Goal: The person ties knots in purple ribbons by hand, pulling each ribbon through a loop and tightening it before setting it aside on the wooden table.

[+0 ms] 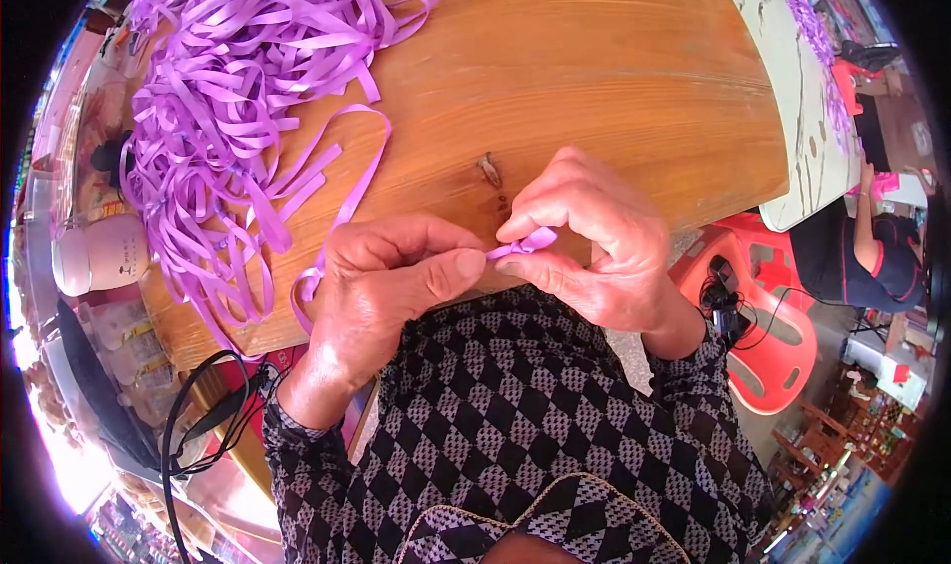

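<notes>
"Head view: where is the ribbon (537,240)?"

"Dead centre: purple, folded into a small loop or knot, I can't tell which. The left hand (381,275) pinches it from nine o'clock, the right hand (616,247) from three, each between thumb and forefinger."

"How would it handle?"

"Light, soft and slightly slippery, I'd judge; easily creased. Best held by fingertips, close on either side of the fold."

"And around it?"

"Brown wooden desk (614,69), a heap of purple ribbons (248,79) on it at ten o'clock. Pale container (102,255) at nine, red chair (800,338) at four, another person (882,277) at three."
</notes>
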Demonstrator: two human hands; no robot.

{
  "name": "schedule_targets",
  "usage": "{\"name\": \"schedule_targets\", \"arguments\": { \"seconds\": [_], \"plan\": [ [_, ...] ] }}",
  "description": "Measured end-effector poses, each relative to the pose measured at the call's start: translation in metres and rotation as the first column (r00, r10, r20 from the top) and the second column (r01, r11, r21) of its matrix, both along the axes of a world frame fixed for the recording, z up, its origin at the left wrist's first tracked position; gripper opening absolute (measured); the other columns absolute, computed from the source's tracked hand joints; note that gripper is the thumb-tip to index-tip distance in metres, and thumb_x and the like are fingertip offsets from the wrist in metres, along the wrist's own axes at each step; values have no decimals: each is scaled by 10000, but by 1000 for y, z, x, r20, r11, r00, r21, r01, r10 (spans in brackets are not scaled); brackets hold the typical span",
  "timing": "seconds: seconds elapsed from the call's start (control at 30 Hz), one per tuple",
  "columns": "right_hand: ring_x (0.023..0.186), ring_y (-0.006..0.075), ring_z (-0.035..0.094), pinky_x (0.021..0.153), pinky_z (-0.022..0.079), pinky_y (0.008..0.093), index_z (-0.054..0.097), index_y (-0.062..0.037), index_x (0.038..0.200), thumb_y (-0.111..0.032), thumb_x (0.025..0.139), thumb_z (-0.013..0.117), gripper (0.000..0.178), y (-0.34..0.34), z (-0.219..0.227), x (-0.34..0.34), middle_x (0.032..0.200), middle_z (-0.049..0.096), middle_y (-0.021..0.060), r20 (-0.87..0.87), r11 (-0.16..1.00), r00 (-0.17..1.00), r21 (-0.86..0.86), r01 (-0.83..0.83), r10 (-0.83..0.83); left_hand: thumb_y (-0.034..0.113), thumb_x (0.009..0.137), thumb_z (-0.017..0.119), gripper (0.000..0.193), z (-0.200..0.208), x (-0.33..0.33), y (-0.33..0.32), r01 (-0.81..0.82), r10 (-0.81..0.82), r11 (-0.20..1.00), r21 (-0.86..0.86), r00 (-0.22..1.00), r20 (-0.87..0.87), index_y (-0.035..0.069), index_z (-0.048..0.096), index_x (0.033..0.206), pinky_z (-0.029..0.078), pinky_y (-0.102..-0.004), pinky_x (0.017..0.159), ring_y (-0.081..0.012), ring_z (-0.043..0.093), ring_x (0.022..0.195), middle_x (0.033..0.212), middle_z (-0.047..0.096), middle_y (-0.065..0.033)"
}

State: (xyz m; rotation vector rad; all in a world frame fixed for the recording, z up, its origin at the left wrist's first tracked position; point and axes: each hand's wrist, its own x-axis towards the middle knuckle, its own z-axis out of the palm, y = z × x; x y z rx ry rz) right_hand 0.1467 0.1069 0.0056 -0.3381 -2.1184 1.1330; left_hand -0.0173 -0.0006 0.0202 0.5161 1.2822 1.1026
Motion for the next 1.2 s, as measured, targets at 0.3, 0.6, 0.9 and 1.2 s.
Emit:
{"name": "schedule_targets", "arguments": {
  "seconds": [0.3, 0.6, 0.9, 1.2],
  "plan": [
    [679, 187, 521, 604, 402, 289, 619, 12, 841, -16, 666, 717, 203, -7, -8, 1, 759, 588, 82, -28, 997, 999, -74, -28, 26, 42, 829, 606, 126, 2, 9, -4, 20, -7, 983, 181, 997, -71, -30, 601, 932, 422, -173, 606, -47, 533, 707, 790, 603, -17],
    [663, 168, 534, 590, 408, 270, 616, 24, 846, -7, 716, 679, 148, -10, -5, 9, 774, 608, 83, 12, 993, 1000, -119, -16, 18, 59, 819, 606, 93, 7, 13, -1, 5, -4, 1000, 11, 993, -116, -29, 623, 844, 394, -163, 552, -31, 505, 631, 704, 592, 3],
    [620, 94, 530, 573, 418, 205, 594, 38, 779, -64, 827, 607, 113, -20, 3, 8, 662, 563, 42, 91, 597, 995, -796, 104, -51, 51, 792, 630, 131, 3, 26, 0, -107, 113, 993, 56, 986, -124, -25, 593, 891, 399, -158, 551, -28, 509, 631, 701, 585, 1],
    [616, 92, 539, 563, 426, 207, 591, 41, 793, -69, 845, 586, 122, -28, 1, 4, 675, 574, 44, 49, 597, 998, -800, 63, -39, -6, 779, 616, 126, 3, 24, -4, -124, 149, 984, 129, 966, -212, -41, 583, 895, 427, -168, 593, -41, 530, 665, 731, 593, -10]
  ]
}}
